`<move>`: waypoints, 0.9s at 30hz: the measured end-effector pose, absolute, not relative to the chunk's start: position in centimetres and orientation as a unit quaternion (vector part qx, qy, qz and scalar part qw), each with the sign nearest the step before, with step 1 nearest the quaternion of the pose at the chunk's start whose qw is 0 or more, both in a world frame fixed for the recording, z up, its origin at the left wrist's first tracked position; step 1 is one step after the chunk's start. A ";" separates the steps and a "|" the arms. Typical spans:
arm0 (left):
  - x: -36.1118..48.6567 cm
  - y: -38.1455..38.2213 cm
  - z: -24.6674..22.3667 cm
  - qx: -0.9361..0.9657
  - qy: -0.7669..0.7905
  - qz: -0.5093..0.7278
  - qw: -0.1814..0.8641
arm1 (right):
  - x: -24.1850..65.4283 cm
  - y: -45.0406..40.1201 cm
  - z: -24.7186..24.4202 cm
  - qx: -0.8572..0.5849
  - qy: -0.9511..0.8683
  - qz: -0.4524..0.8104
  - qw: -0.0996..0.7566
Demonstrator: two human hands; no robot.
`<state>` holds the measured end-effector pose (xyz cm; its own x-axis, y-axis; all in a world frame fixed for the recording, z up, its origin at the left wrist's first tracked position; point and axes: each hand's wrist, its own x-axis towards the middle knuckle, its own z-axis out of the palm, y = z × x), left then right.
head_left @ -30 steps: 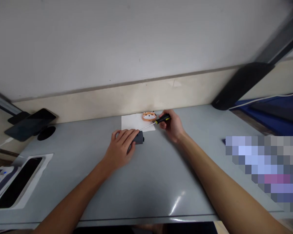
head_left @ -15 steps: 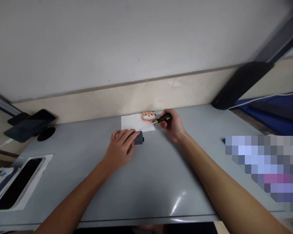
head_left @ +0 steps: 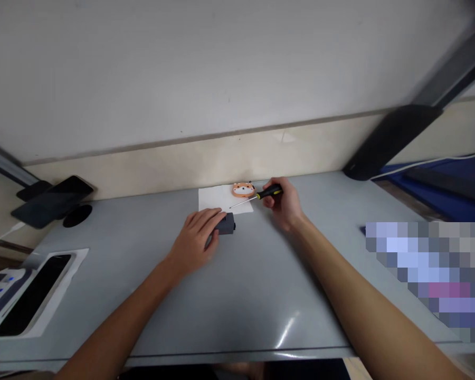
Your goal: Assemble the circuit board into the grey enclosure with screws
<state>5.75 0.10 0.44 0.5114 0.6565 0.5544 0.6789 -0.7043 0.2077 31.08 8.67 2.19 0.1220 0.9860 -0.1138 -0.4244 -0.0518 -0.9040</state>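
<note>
My left hand (head_left: 195,240) is closed over a small dark grey box (head_left: 226,224) with a black knob on its right end, keeping it on the grey table. The box's left part is hidden under the fingers. In my right hand (head_left: 287,206) is a screwdriver (head_left: 269,191) with a black and yellow handle, its shaft pointing left. The tip is just above the far edge of the box, and I cannot tell whether it touches anything. Behind the box lies a white paper sheet (head_left: 211,198), with an orange and white animal-face item (head_left: 243,189) at its back right.
A smartphone (head_left: 35,295) lies on white paper at the left, beside a power strip (head_left: 2,287). Another phone (head_left: 53,200) leans on a stand at the back left. A black post base (head_left: 364,163) stands at the back right. A pixelated patch covers the right side.
The screwdriver tip has lifted slightly away from the box, up and to the right. My left fingers have drawn back a little, showing more of the box's top.
</note>
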 end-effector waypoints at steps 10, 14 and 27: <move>1.4 1.3 2.7 -0.844 -0.435 -0.276 -0.149 | 32.0 8.9 2.5 -0.413 -0.320 0.560 0.643; 0.8 1.6 2.5 -0.824 -0.449 -0.298 -0.175 | 31.9 8.8 2.8 -0.411 -0.321 0.562 0.642; 3.2 0.7 0.9 -0.835 -0.410 -0.336 -0.148 | 30.7 7.9 3.4 -0.408 -0.345 0.566 0.628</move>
